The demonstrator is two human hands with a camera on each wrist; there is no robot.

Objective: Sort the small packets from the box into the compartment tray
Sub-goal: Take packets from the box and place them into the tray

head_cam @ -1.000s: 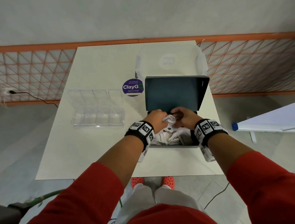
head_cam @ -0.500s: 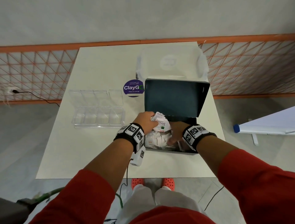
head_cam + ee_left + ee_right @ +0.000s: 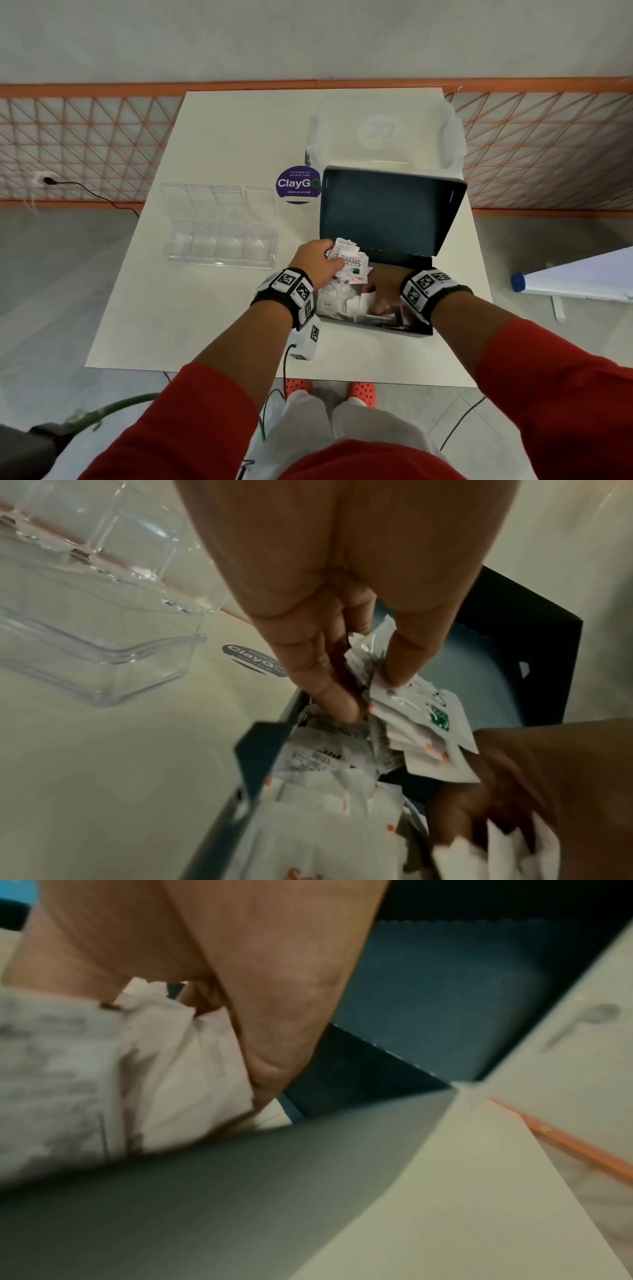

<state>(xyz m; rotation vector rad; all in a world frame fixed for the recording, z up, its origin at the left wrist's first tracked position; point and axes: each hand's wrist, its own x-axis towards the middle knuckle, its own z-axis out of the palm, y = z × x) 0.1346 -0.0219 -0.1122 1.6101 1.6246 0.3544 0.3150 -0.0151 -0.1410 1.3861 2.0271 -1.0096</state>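
Note:
The dark box stands open on the table, its lid raised at the back, with several white packets inside. My left hand pinches a bunch of white packets above the box's far left corner; thumb and fingers clamp them in the left wrist view. My right hand reaches down into the box, and its thumb presses white packets against the fingers. The clear compartment tray lies open and empty left of the box.
A purple ClayGo sticker lies between tray and box. A clear lidded container sits behind the box. The white table ends close in front of the box. A white board stands off to the right.
My left hand has lifted a bunch of packets out of the box and drawn them slightly left. My right hand has let go of that bunch and dropped into the box.

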